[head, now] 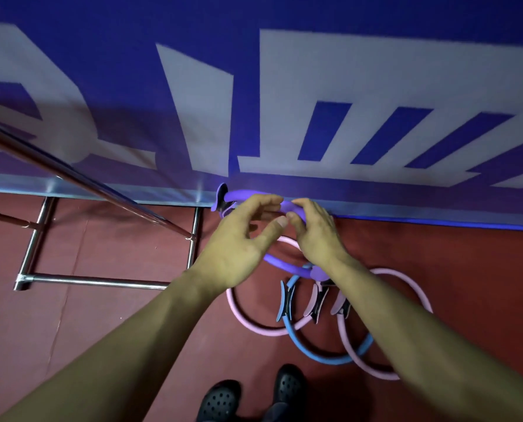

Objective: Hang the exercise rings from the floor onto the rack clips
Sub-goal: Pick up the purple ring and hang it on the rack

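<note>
No text could be read. The blue wall banner (pixel 254 86) bore only large pale shapes, cropped beyond reading.

Both forearms bare, reaching fwd & down from bottom corners of the view, converging toward centre. Left hand (pixel 238 239): back of hand up, wrist roughly straight, fingers curled loosely, thumb stretched out to the right; palm hollow, not clamped, grip looks loose/open. Right hand (pixel 315 229): back of hand up, wrist bent slightly inward, fingers bent down & leftward, fingertips curling under; whether they close fully can't tell. Left thumb tip & right index tip almost meet, maybe touching. Hands side by side, left a bit lower. Two feet in dark shoes (pixel 254 397) at bottom edge, close together.
</note>
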`<state>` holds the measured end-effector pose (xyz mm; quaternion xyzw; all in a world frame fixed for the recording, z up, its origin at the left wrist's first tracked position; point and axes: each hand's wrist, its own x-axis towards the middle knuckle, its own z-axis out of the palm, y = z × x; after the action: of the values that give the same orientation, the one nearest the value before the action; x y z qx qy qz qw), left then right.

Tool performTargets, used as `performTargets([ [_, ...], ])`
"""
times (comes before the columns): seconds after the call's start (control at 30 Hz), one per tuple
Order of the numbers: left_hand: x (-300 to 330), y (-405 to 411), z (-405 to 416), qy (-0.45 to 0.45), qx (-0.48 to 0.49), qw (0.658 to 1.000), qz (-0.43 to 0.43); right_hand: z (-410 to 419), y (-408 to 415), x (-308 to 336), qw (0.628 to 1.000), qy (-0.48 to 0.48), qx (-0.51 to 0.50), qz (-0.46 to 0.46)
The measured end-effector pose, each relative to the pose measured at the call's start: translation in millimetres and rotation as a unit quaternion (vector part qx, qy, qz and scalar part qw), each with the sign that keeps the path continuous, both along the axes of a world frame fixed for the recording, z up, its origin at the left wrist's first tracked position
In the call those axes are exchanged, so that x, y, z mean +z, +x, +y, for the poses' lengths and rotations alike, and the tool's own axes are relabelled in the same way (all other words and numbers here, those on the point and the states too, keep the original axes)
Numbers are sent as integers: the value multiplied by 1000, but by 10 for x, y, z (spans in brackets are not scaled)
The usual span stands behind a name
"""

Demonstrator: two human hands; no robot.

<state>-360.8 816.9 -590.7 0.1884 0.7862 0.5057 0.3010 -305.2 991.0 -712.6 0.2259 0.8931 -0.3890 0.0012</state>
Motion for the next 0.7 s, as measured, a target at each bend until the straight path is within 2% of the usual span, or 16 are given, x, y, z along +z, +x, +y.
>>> performTargets([
  [0.17,964,-2,-52,-41,-43,992,114,-33,147,1408,999,-3,10,42],
  [0.3,2045,-33,-262,-80,-61,967,232,-136,165,2690,996,-7,61,57],
  [0.4,2929,-93,-443,-89,-42,953,286,-259,92,3715,992,4,106,74],
  [0.57,4300,-132,-908,-62,21,949,308,-568,-17,5283,973,52,196,110],
  [0.7,5052,-3,-1406,-75,56,943,320,-988,1,6189,962,74,229,132],
])
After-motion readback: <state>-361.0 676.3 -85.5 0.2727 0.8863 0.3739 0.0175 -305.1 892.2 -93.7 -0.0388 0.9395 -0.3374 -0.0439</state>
